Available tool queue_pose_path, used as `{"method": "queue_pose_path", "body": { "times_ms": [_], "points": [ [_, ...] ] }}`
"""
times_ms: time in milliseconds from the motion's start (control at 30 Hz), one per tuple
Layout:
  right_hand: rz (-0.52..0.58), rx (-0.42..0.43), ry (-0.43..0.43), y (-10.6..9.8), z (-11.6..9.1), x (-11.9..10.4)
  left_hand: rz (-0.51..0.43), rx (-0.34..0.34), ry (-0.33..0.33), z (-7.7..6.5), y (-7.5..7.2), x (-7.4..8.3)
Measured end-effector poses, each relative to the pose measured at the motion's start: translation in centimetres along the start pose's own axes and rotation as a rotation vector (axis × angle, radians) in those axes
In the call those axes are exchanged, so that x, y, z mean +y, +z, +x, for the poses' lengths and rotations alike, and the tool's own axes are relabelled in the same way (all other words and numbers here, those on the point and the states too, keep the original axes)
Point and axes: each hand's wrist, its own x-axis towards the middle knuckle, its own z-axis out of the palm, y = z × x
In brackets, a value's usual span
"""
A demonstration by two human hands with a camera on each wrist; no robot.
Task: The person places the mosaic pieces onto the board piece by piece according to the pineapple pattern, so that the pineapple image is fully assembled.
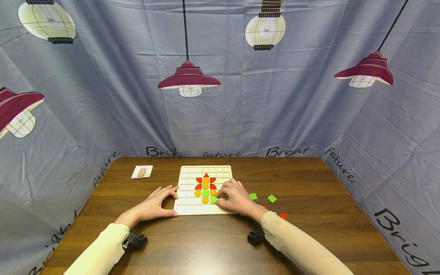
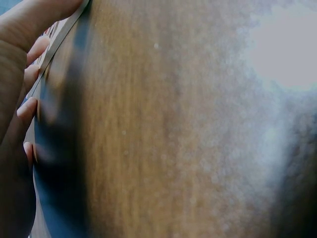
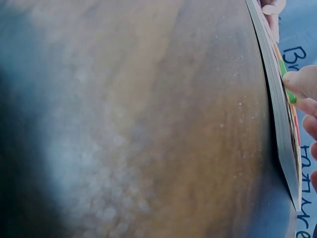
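On the table lies a cream grid board (image 1: pixel 187 191) with flat coloured pieces in its cells. A red triangle (image 1: pixel 206 175) tops the pattern, with rounded red pieces, orange-yellow pieces and a green square (image 1: pixel 205 193) below. My right hand (image 1: pixel 235 198) pinches another green square (image 3: pixel 290 94) between thumb and finger, low over the board's lower right cells, beside an orange circle (image 1: pixel 205 200). My left hand (image 1: pixel 154 203) rests at the board's left edge, its thumb by the near corner and its fingers spread farther up that side.
Loose green squares (image 1: pixel 272 198) and red pieces (image 1: pixel 283 216) lie on the wooden table (image 1: pixel 192 244) right of the board, some partly behind my right wrist. A small picture card (image 1: pixel 142 172) lies at the far left. A printed curtain (image 1: pixel 227 126) stands behind the table.
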Motion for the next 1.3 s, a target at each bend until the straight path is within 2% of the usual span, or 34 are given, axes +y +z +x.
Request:
{"method": "queue_pose_path", "body": {
  "times_ms": [467,633,933,1100,1300],
  "points": [
    [0.038,0.034,-0.018,0.1,-0.2,0.3,0.004,-0.007,-0.012,-0.1,-0.1,0.2],
    [0.029,0.031,0.000,-0.3,-0.4,0.6,-0.002,-0.009,-0.017,-0.1,-0.1,0.2],
    [0.036,0.091,0.108,-3.8,-2.2,3.4,-0.007,-0.006,-0.023,0.1,0.1,0.0],
    [0.035,0.101,0.185,-5.9,-4.0,5.5,-0.006,-0.009,-0.021,0.0,0.1,-0.1],
    [-0.020,0.119,0.219,-7.8,-6.8,7.9,-0.011,-0.013,-0.023,0.0,0.1,-0.1]
  ]
}}
